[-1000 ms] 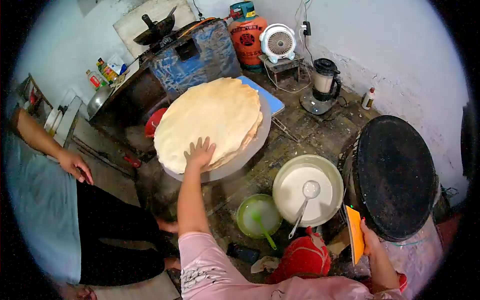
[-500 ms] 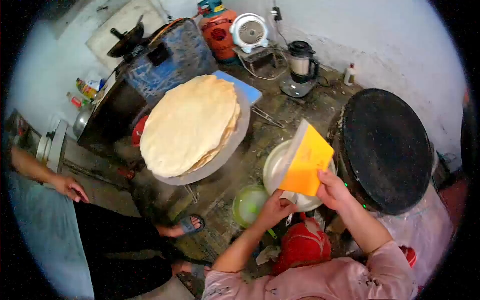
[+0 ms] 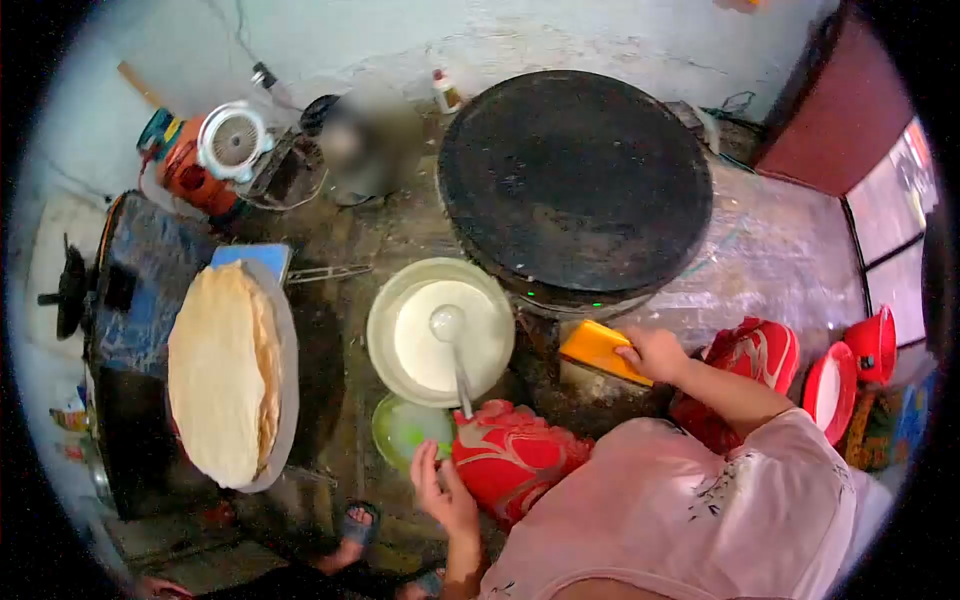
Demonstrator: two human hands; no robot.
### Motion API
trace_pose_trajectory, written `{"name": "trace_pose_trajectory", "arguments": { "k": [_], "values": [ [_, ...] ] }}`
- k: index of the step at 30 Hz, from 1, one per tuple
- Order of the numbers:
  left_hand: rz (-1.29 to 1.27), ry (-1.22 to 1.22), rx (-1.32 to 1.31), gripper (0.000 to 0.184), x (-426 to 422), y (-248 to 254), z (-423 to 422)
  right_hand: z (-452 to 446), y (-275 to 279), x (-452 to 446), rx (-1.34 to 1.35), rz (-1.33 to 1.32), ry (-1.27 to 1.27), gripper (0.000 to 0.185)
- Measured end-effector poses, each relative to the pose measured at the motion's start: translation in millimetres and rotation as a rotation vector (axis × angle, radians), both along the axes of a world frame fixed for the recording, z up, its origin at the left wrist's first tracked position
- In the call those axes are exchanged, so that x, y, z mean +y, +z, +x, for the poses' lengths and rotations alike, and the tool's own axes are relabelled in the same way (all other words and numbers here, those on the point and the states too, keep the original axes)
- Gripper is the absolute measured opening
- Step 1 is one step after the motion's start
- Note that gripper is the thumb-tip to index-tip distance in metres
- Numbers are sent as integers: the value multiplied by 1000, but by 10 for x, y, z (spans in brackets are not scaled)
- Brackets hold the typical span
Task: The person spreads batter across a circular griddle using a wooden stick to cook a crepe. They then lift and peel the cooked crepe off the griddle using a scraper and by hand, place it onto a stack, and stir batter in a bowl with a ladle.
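My right hand [image 3: 662, 356] grips a yellow-orange scraper [image 3: 597, 346] low beside the near edge of the round black griddle [image 3: 575, 180]. My left hand [image 3: 447, 497] is raised with fingers apart and nothing in it, close to a small green bowl [image 3: 400, 425]. Left of the scraper stands a pale bucket [image 3: 383, 345] of white batter [image 3: 425, 350]. A ladle [image 3: 460, 375] rests in the batter, its handle leaning over the near rim. What lies under the scraper is partly hidden.
A stack of thin round flatbreads [image 3: 222, 375] sits on a round board [image 3: 286, 400] at left. Beyond are a fan [image 3: 234, 140], an orange gas cylinder [image 3: 190, 172] and a small bottle [image 3: 446, 92]. Red containers [image 3: 868, 345] stand at right. Another person's sandalled foot [image 3: 355, 530] shows below.
My view has swung right. The scraper has gone from above the batter bucket to beside the griddle in my right hand. My left hand has come away from it and opened.
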State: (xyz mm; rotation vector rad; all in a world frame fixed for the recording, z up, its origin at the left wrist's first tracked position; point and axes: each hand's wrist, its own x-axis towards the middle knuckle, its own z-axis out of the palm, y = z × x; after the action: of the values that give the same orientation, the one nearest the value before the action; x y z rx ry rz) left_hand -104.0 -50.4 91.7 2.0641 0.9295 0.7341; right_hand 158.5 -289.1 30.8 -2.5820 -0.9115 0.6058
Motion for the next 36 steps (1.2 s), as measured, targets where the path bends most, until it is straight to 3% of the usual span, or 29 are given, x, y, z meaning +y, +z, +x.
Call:
{"name": "trace_pose_trajectory", "arguments": {
  "k": [1, 3, 4, 6, 7, 9, 10, 13, 15, 18, 21, 24, 26, 28, 30, 31, 32, 36],
  "values": [
    [123, -12, 6, 26, -59, 18, 18, -10, -155, -215, -3, -3, -26, 35],
    [47, 5, -12, 26, -184, 71, 84, -14, -601, -535, 144, -116, -476, 41],
    [55, 6, -28, 26, -233, 95, 109, 15, -816, -673, 149, -112, -492, 41],
    [67, -1, -42, 26, -306, 136, 143, 103, -1281, -909, 387, -19, -921, 45],
    [87, -18, -36, 26, -324, 150, 178, 229, -1609, -1022, 387, -12, -927, 45],
    [127, -43, -12, 27, -392, 171, 208, 367, -1705, -1028, 188, 164, -1028, 48],
    [132, -45, -10, 27, -429, 175, 219, 395, -1736, -1078, 402, 529, -1156, 52],
    [118, -47, -23, 27, -512, 170, 269, 330, -1087, -891, 588, 441, -1215, 40],
    [129, -10, -27, 28, -566, 136, 293, 253, -2606, -1238, 435, 352, -1063, 42],
    [125, 17, -55, 30, -587, 72, 306, 31, -2289, -961, 289, 307, -777, 35],
    [112, 63, -92, 32, -574, -4, 286, -24, -1745, -508, 642, -97, -245, 43],
    [146, 72, -109, 34, -535, -40, 294, -113, -1702, -70, 480, 125, 29, 32],
    [159, 72, -101, 35, -511, -55, 274, -137, -2052, 297, 677, 214, 307, 40],
    [171, 93, -78, 35, -501, -26, 247, -274, -2421, 657, 610, 176, 296, 42],
    [165, 63, -94, 35, -466, -32, 208, -314, -2379, 964, 440, -11, 328, 53],
    [170, 77, -91, 35, -435, -25, 184, -286, -2351, 1098, 442, -10, 344, 53],
    [175, 71, -69, 35, -407, -20, 163, -256, -2328, 1220, 539, -202, 286, 56],
    [126, 98, -65, 36, -350, 32, 138, -354, -3863, 1122, 324, -218, 187, 53]
  ]
}}
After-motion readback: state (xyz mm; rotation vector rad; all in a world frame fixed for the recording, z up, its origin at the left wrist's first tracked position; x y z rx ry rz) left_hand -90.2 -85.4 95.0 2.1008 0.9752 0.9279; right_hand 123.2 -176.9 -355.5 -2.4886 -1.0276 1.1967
